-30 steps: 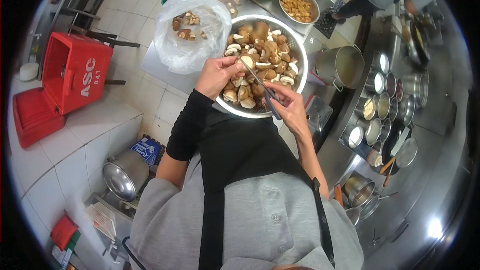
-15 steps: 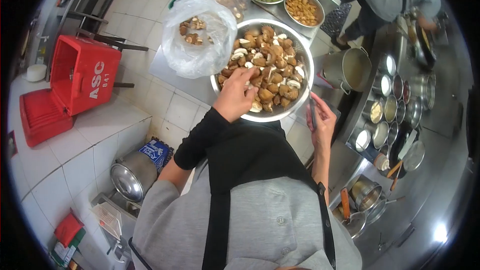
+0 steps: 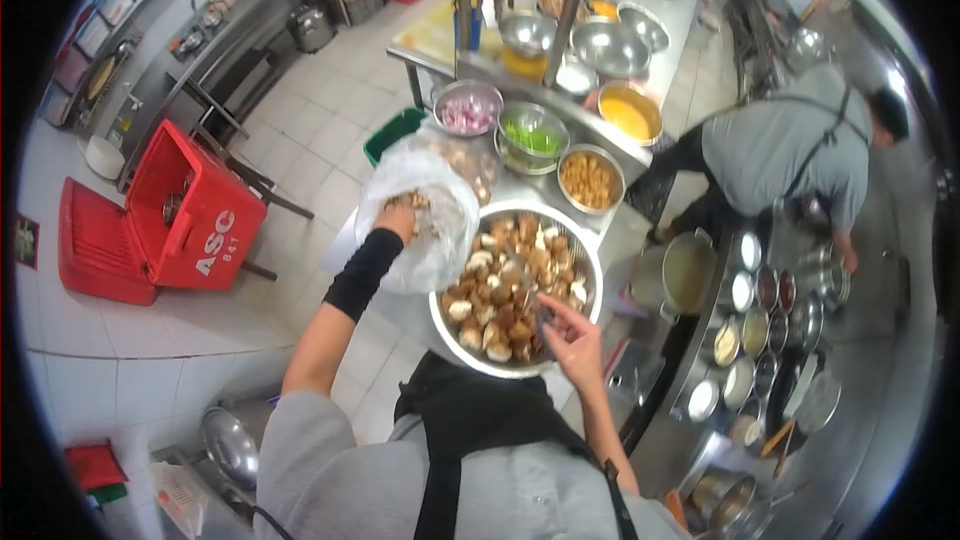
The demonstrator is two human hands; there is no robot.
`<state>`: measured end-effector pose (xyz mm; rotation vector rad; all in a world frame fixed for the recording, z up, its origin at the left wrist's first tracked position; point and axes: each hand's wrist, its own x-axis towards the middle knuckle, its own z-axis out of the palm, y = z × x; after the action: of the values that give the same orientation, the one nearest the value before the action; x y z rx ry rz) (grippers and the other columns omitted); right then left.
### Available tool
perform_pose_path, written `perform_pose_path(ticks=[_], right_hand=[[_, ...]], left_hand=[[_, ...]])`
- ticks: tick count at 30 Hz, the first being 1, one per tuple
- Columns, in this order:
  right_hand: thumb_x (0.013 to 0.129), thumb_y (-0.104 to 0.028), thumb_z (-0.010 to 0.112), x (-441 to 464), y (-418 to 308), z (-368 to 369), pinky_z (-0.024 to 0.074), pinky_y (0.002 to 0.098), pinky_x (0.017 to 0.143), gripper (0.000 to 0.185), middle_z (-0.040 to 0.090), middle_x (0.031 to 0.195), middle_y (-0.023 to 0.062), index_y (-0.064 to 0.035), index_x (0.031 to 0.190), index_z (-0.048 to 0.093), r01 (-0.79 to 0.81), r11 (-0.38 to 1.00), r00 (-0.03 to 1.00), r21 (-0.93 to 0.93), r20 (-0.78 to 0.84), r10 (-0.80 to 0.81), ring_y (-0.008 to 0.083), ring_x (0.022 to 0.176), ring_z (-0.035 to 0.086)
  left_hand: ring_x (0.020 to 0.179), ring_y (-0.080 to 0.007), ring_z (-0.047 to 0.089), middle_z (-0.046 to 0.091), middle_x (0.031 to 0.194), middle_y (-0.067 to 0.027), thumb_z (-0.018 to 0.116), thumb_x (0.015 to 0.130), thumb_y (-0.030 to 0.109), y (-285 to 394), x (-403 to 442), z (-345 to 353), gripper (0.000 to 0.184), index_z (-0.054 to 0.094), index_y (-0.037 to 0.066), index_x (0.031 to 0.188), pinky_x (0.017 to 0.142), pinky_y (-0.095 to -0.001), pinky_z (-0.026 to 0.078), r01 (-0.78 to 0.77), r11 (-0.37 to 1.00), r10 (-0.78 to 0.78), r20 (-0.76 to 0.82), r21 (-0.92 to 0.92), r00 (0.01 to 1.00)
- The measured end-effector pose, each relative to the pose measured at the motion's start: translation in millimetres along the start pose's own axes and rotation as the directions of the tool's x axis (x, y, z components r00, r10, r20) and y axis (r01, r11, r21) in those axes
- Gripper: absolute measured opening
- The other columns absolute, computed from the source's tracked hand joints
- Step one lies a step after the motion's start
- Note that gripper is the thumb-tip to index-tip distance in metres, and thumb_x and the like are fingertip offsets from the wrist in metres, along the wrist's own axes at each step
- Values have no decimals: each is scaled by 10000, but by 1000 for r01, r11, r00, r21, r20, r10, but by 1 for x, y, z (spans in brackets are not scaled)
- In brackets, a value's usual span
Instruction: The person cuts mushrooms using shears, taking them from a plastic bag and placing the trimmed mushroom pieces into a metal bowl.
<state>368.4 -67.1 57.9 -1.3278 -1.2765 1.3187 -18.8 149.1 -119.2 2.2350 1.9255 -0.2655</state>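
A perforated metal colander full of brown-and-white mushrooms rests on the metal table in front of me. My left hand, with a black sleeve at the wrist, reaches into a clear plastic bag left of the colander. Mushroom pieces show inside the bag; my left fingertips are hidden among them. At the colander's right rim, my right hand grips a knife by its dark handle. The blade points over the mushrooms and is hard to make out against them.
Behind the colander stand bowls of chopped red onion, cut greens and brown cubes. A pot of orange liquid is beyond. A co-worker bends over the right counter. A large pot and red cooler flank me.
My left hand has gone from the mushrooms in the colander into the plastic bag. My right hand has brought the knife from beside the colander over its rim. The view has tilted up.
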Motion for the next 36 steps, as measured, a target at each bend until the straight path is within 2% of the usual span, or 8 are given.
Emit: perform_pose_path(ticks=[5,9,12,15,16,20,29,36], right_hand=[[930,38,690,20,-31,31,363,175,620,444,569,851,-69,20,1372,649,4,999,994,52,104,-9,9,723,478],[946,-6,707,32,-30,45,364,182,538,439,627,790,-45,31,1377,634,-62,990,987,126,158,41,19,625,527],[958,-25,701,49,-20,47,340,189,488,423,643,767,-31,21,1373,637,-52,993,979,103,201,30,25,576,520],[970,-35,687,58,-31,52,340,191,476,410,650,754,-20,6,1374,639,-64,992,980,107,192,42,32,571,525],[971,-35,684,60,-31,54,341,192,475,411,653,755,-15,3,1377,637,-53,992,982,117,185,30,34,570,527],[970,-20,671,65,-37,65,347,190,485,421,607,735,-31,-18,1390,637,-52,997,984,59,174,41,36,567,511],[882,-33,754,76,-27,93,431,260,598,555,667,864,-2,-90,1421,637,201,952,960,-230,238,-146,70,645,471],[861,-170,772,82,-61,101,427,305,547,462,562,630,57,-98,1314,712,266,796,943,-543,318,-99,121,526,481]], left_hand=[[1130,-425,654,599,1313,-293,696,827,178,31,-47,-69,265,791,9,1008,981,-480,539,100,993,-103,-35,-59,994],[978,-415,699,678,1019,-262,718,862,257,29,-67,-80,236,765,34,925,886,-475,554,-70,880,-65,-267,-469,961],[901,-359,723,711,997,-225,702,929,298,30,-101,-123,271,739,41,1007,810,-452,561,-2,596,-118,-90,-803,989],[876,-253,730,731,1051,-185,643,1007,254,30,-114,-103,240,718,55,1117,789,-380,588,-75,394,-205,-167,-916,964],[922,-170,714,725,1100,-124,567,1057,159,36,-124,-114,225,708,57,1199,806,-317,606,97,122,-230,67,-988,971],[1070,-142,673,676,1224,-73,548,1072,113,49,-132,-79,322,625,54,1379,894,-310,596,-137,-438,-303,2,-889,953],[1062,-137,664,677,1239,-65,611,1041,96,61,-129,-63,332,618,15,1362,941,-298,565,-257,-503,-475,16,-825,880],[1176,-184,648,671,1292,-98,600,1044,83,63,-140,-86,372,560,-70,1380,1033,-341,526,-344,-622,-463,-23,-704,886]])
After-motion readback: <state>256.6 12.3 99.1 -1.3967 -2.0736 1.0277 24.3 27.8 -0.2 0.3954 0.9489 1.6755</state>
